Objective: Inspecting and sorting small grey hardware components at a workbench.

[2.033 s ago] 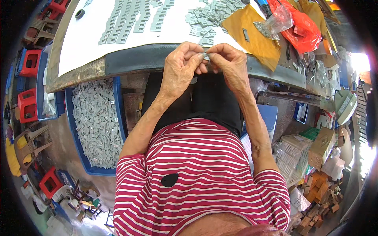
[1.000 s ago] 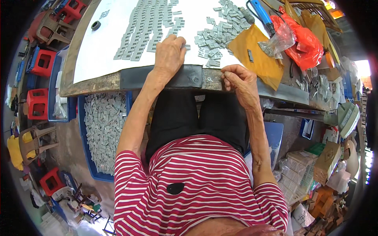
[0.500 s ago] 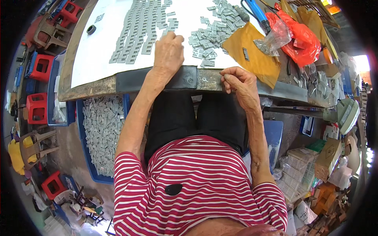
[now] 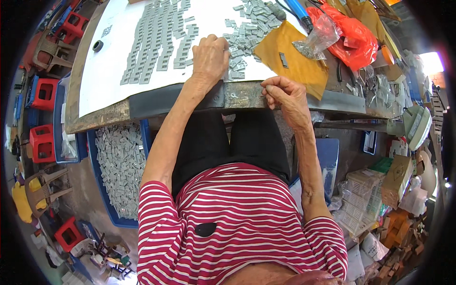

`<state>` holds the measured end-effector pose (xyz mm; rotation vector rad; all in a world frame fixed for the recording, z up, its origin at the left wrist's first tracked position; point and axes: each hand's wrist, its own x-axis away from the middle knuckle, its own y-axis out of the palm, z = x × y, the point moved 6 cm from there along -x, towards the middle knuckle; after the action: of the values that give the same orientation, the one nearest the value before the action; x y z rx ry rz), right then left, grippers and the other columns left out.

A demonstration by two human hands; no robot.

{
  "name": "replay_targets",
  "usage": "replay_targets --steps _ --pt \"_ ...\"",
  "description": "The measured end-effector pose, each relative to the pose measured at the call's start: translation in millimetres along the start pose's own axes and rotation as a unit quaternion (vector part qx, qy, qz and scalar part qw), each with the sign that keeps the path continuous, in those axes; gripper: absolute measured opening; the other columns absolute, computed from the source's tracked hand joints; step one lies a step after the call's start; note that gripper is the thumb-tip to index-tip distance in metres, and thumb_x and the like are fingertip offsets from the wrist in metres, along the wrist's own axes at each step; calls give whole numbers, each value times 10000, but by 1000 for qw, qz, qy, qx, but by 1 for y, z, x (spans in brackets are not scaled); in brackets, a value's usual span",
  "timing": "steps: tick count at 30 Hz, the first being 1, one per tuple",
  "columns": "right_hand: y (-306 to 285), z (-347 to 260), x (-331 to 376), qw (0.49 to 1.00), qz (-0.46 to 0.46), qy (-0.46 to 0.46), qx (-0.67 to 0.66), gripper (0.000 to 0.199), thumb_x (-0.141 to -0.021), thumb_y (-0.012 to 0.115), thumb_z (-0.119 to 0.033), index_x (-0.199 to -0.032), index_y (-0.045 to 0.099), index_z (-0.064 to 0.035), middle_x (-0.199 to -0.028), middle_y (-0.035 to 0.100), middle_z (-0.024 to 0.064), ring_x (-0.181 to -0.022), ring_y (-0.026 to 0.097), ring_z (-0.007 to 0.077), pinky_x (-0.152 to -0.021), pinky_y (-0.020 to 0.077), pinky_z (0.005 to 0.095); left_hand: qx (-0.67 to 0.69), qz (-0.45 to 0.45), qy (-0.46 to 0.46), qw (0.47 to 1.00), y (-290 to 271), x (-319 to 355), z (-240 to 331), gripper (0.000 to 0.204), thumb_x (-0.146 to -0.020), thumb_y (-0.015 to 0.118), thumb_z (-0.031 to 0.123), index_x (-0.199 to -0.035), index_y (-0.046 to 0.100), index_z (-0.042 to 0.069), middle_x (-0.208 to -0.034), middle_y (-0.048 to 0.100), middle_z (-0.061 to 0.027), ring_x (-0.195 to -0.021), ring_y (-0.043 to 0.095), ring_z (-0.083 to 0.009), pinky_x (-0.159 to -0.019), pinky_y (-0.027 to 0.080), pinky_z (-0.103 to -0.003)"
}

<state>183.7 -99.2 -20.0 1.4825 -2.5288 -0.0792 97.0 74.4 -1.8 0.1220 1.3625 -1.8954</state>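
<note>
My left hand [image 4: 210, 56] lies over the white sheet [image 4: 110, 61], between rows of small grey rectangular pieces [image 4: 151, 45] on the left and a loose heap of the same pieces [image 4: 243, 42] on the right. Its fingers curl downward, hiding their tips and anything in them. Just above the table's front edge, my right hand [image 4: 289, 100] is closed in a pinch, thumb against forefinger. Whatever it may hold is too small to make out. A single dark piece [image 4: 283, 60] rests on the brown paper [image 4: 304, 71] beyond that hand.
A red plastic bag [image 4: 354, 42], a clear bag of small metal parts [image 4: 313, 45] and a blue-handled tool [image 4: 299, 10] lie at the right. One black ring [image 4: 98, 46] sits on the sheet's left. Below the table stands a blue bin [image 4: 105, 209] full of grey pieces.
My left hand has moved right, away from the rows and up to the loose heap. My right hand keeps its pinch near the table edge. The whole view has shifted slightly.
</note>
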Motion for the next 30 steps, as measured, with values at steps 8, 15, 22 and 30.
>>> replay_targets --steps 8,15,22,30 --pt "-34 -32 -18 989 75 -91 86 134 -817 547 -75 -875 614 26 -663 569 24 -546 500 54 -503 415 180 -20 17 4 1000 -4 2 0 119 -708 584 108 -780 602 16 -785 575 -115 -771 554 -276 -669 426 -388" --pt "-71 -48 -48 857 152 -212 445 171 -802 520 -116 -869 603 17 -697 606 116 -620 588 181 -566 450 287 186 -14 -80 979 -21 9 10 147 -763 567 88 -845 591 -31 -754 627 -108 -668 599 -183 -620 469 -286" --pt "-60 -37 -69 780 88 -273 556 108 -787 517 -101 -812 583 -19 -792 560 161 -766 557 333 -672 445 389 379 -46 -168 909 -18 26 13 116 -787 543 47 -853 588 -38 -725 617 -39 -662 555 -66 -594 445 -217" --pt "-49 -39 -74 736 63 -308 600 100 -813 528 -106 -847 566 -20 -790 540 142 -744 557 316 -636 440 363 229 34 -48 972 -26 37 27 86 -754 526 1 -820 578 -13 -758 605 -117 -691 566 -229 -631 445 -301"
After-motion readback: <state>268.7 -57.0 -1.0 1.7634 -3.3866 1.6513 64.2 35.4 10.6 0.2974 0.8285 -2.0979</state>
